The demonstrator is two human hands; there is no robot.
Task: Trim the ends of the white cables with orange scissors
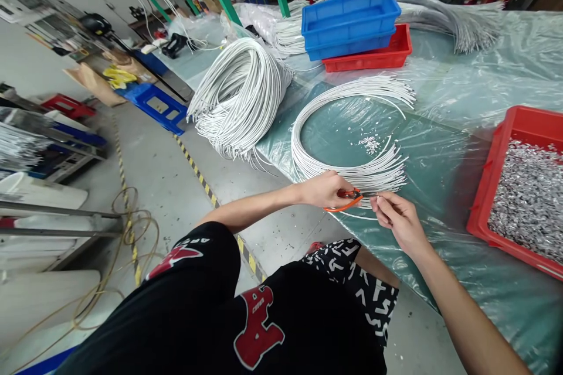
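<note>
My left hand (324,188) is closed around orange-handled cutting pliers (345,204), whose jaws point right toward my other hand. Thumb and fingers of my right hand (396,218) pinch the end of a white wire, close to the plier tips. Whether the jaws touch that wire is too small to tell. Just behind both hands, a curved bundle of white wires (303,149) lies on the plastic-covered table, its cut ends toward the right. Small white scraps (370,144) are scattered inside the curve.
At right stands a red tray (479,211) full of small shiny pieces. A large coil of white wire (240,99) hangs over the table's left edge. Blue bins (352,23) sit on a red bin (373,62) at the back, beside another wire bundle (461,20).
</note>
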